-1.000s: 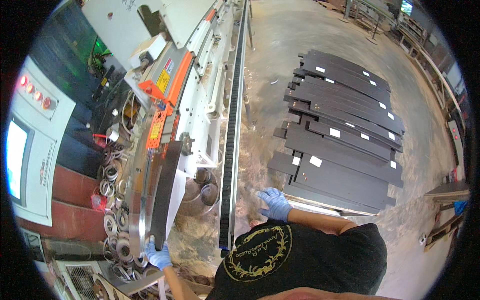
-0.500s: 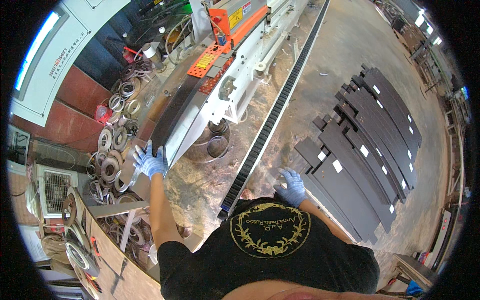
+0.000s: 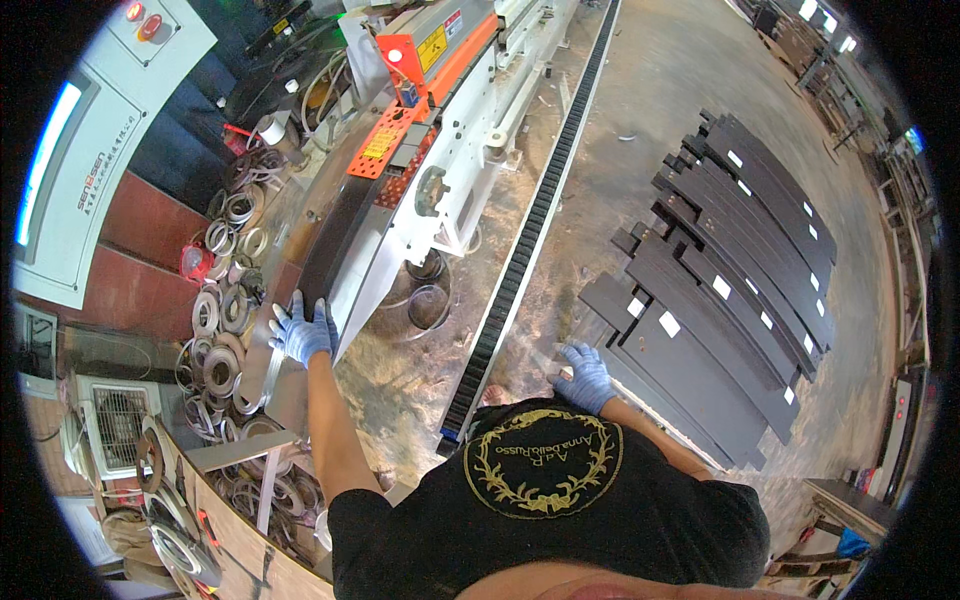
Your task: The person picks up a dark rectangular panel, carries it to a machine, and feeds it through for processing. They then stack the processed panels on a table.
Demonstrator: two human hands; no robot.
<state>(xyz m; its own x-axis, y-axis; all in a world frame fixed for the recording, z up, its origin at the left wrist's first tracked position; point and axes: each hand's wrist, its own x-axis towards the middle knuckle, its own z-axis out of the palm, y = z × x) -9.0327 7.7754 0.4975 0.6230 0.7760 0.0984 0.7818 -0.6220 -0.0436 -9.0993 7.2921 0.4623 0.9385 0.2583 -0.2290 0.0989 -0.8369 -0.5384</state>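
Note:
My left hand (image 3: 304, 332), in a blue-grey work glove, lies with fingers spread at the near end of a long dark board (image 3: 338, 240). The board rests along the white bed of a machine (image 3: 470, 135) and runs up to its orange perforated guard (image 3: 378, 143). Whether the palm presses on the board or on the table edge is hard to make out. Low beside my body, my right hand (image 3: 585, 378), gloved alike, has its fingers apart and nothing visible in it. Nearest to it are dark panels (image 3: 700, 350) laid in overlapping rows with white labels.
A black roller track (image 3: 520, 245) with pale rails runs between the machine and the panels. Many rolls of edge banding (image 3: 222, 370) are heaped left of the machine. A control cabinet (image 3: 110, 150) stands far left, and a wooden board edge (image 3: 235, 525) lies at lower left.
The whole view has shifted slightly, with the machine and panels now farther left in the picture. Both hands keep nearly the same pose, the left still at the board's near end.

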